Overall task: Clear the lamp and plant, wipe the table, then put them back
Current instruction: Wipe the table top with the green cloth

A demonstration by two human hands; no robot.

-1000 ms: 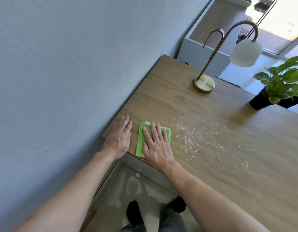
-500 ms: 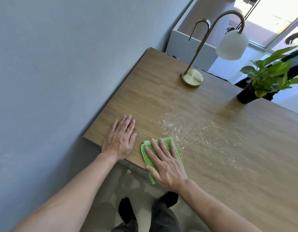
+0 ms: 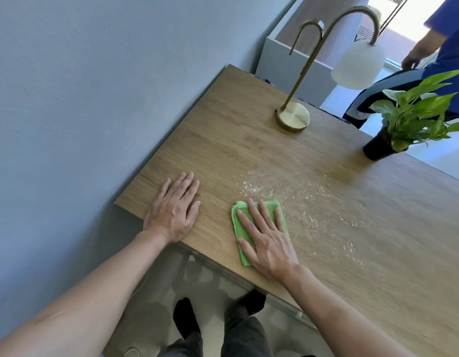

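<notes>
My right hand [image 3: 268,240] lies flat on a folded green cloth [image 3: 241,228] near the front edge of the wooden table [image 3: 223,140], pressing it down. To the cloth's right, white powder [image 3: 308,197] is spread over the wood. My left hand [image 3: 175,210] rests flat and empty on the table's near left corner. A brass lamp [image 3: 292,118] with a white globe shade [image 3: 357,68] stands at the table's far side. A green plant in a black pot [image 3: 376,149] stands to the lamp's right, at the far edge.
A blue-grey wall [image 3: 94,99] runs along the table's left side. Beyond the table stand a white cabinet [image 3: 287,57] and a person in blue [image 3: 447,47]. My legs and shoes [image 3: 187,320] show on the floor below the table's front edge.
My right hand has slid the green cloth to the right along the front edge, away from my left hand and up to the powder. A person in blue has come into view.
</notes>
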